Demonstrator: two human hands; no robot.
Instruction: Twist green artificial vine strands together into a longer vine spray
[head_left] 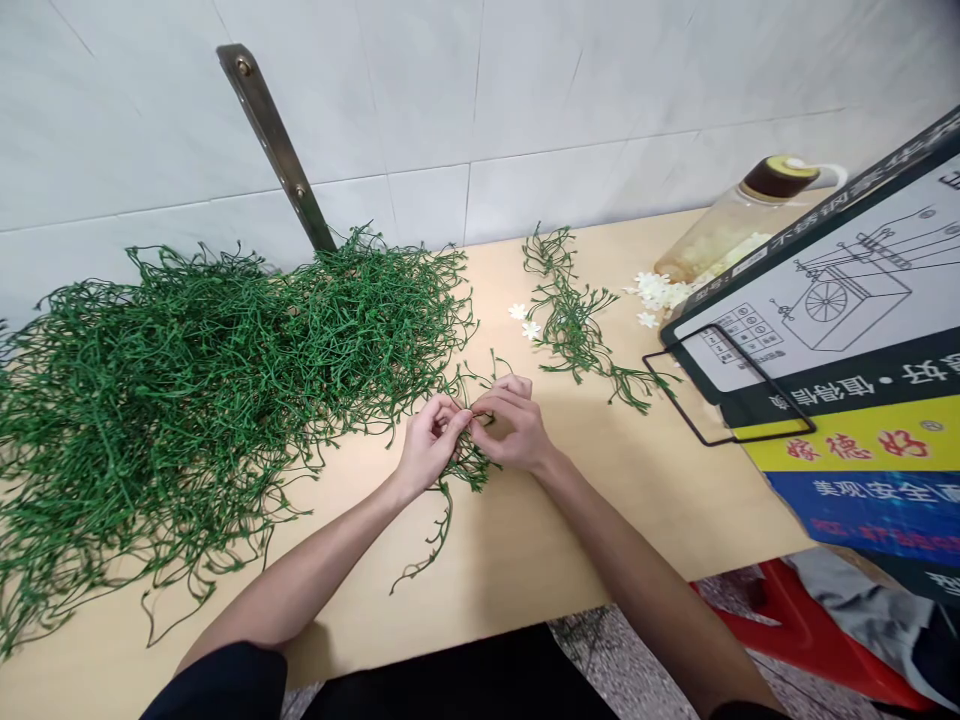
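My left hand (433,440) and my right hand (514,420) meet over the middle of the table, fingertips pinched together. Between them they grip a green plastic stem (471,465) with thin branching ends, part of it hanging below my fingers. One loose strand (439,540) trails from it toward the table's front edge. Just to the left spreads a big heap of the same green stems (247,370). Right of my hands lies a smaller row of stems (574,325), with a few white plastic flowers (525,322) beside it. The exact pinch point is partly hidden by my fingers.
A clear bottle (720,220) with a dark cap lies tilted at the back right, near more white flowers (660,290). A printed cardboard box (847,330) with a wire stand (735,440) juts over the right side. Behind the heap, a metal bracket (277,145) leans against the tiled wall.
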